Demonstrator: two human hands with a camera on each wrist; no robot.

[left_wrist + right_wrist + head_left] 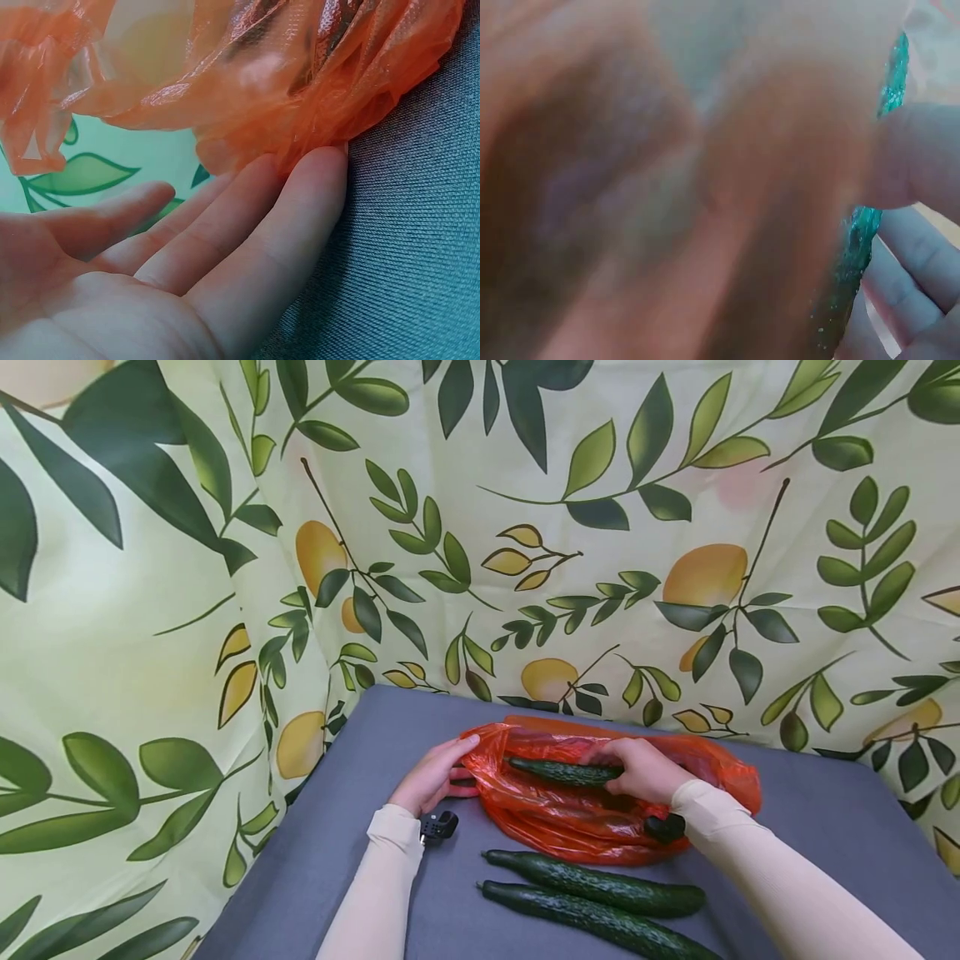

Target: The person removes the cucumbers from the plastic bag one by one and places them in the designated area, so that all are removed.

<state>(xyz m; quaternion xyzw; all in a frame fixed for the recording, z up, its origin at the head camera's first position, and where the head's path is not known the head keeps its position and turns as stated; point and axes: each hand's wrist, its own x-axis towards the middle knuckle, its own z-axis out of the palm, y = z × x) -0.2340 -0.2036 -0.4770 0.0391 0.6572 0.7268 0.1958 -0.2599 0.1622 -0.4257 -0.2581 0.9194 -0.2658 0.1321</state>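
A red translucent plastic bag (577,835) lies on its side with its mouth spread. My right hand (645,768) reaches into that mouth and grips a dark green cucumber (558,771) near its right end. In the right wrist view, blurred red plastic hides much of the cucumber (847,281), while the thumb and fingers (907,274) show on both sides of it. At the bag's left edge is my left hand (435,774). Its long, nearly straight fingers (262,247) touch the gathered plastic (322,112) from below in the left wrist view.
Nearer me, two more cucumbers lie side by side on the grey table (330,860): an upper one (600,883) and a lower one (592,917). Leaf-and-fruit patterned cloth (465,635) rises behind and on the left. A black wrist device (441,825) sits by the left cuff.
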